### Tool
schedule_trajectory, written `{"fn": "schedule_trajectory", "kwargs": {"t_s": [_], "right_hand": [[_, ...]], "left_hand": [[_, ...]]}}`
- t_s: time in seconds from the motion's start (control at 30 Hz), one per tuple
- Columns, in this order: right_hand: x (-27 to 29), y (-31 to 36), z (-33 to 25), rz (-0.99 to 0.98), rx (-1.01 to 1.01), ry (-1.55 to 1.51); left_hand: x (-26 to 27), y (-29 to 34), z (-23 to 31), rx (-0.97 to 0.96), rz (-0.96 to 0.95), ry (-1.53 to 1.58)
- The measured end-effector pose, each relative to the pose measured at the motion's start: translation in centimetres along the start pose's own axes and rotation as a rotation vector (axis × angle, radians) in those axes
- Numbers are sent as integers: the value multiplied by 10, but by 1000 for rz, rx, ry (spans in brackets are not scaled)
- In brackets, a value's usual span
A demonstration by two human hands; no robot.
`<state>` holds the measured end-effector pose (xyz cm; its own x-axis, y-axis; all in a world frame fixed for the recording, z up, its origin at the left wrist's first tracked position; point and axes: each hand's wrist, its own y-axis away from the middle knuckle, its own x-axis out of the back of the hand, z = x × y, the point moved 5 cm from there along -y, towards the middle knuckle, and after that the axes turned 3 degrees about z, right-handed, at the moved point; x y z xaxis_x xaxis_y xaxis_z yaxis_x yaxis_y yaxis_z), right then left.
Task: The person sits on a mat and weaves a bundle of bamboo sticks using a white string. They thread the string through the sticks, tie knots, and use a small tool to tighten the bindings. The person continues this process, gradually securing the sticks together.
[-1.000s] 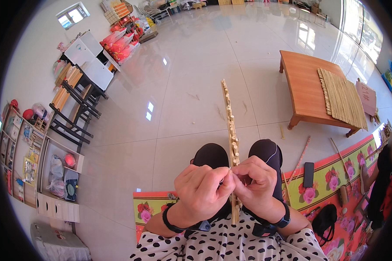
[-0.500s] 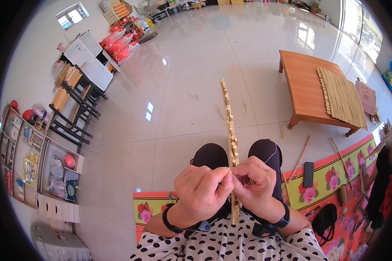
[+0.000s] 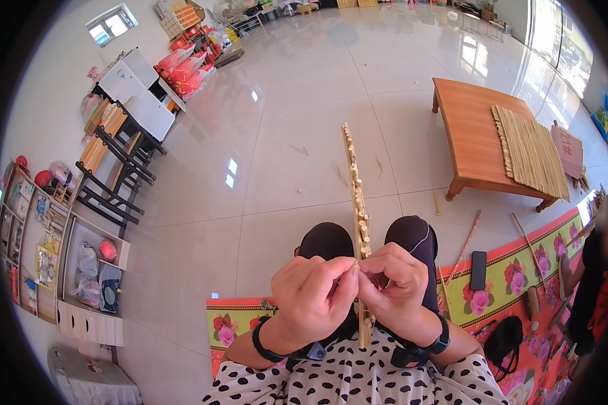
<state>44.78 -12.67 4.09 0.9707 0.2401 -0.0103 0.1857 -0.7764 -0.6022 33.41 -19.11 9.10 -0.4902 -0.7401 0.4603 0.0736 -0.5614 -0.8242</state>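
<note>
A long, narrow row of pale stalks, with their round cut ends facing up, runs away from me between my knees. My left hand and my right hand meet just above its near part. On each, thumb and forefinger are pinched together, and the fingertips almost touch. Whatever they pinch is too small or too hidden to make out. Below my hands, the row's near end shows against my spotted clothing.
A low wooden table at the right carries a mat of stalks. On the flowered mat lie a phone, thin sticks and a black bag. Another person sits at the right edge. Chairs and shelves line the left.
My left fingers have shifted very slightly, and both hands stay pinched at the same spot. The row of stalks has not visibly moved.
</note>
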Motion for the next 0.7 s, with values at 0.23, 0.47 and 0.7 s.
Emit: {"fn": "schedule_trajectory", "kwargs": {"t_s": [0.23, 0.47, 0.7], "right_hand": [[-1, 0, -2, -14, 1, -5], [-2, -1, -2, -48, -8, -9], [4, -8, 0, -96, -27, -104]], "left_hand": [[-2, 4, -8, 173, -63, 143], [-5, 4, -14, 292, -123, 306], [-6, 8, -26, 440, -198, 487]]}}
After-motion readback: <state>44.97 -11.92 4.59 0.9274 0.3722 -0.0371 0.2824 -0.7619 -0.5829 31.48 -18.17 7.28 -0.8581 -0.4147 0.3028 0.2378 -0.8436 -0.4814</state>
